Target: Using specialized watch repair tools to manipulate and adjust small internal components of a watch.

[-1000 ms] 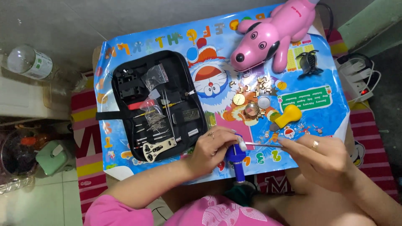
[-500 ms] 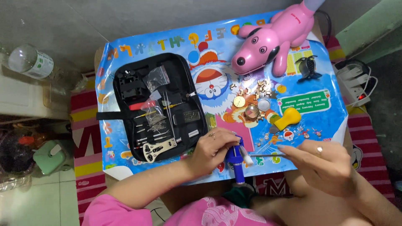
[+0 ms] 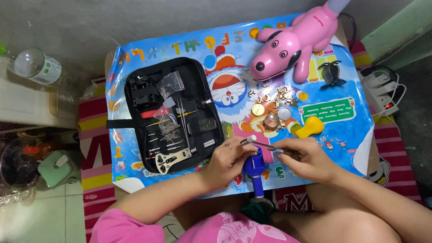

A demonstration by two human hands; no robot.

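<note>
My left hand (image 3: 227, 162) grips a blue tool (image 3: 255, 173) with a round head and a short handle that points toward me, at the near edge of a small table covered by a blue cartoon mat (image 3: 342, 130). My right hand (image 3: 303, 158) holds a thin metal tool (image 3: 260, 143) with a white tip, which lies across the top of the blue tool. Just beyond the hands lie a gold watch face (image 3: 258, 109), round watch parts (image 3: 272, 120), loose gold links (image 3: 281, 93) and a yellow knob-shaped tool (image 3: 309, 127).
An open black tool case (image 3: 168, 114) with pins, small tools and a metal wrench lies left of the hands. A pink toy dog (image 3: 294, 42) and a dark hair claw (image 3: 332, 74) sit at the far right. A power strip (image 3: 382, 92) is on the floor right; a plastic bottle (image 3: 36, 66) and a green item (image 3: 56, 167) are left.
The thin tool in my right hand has moved from beside the blue tool onto its top. The left hand keeps its grip on the blue tool.
</note>
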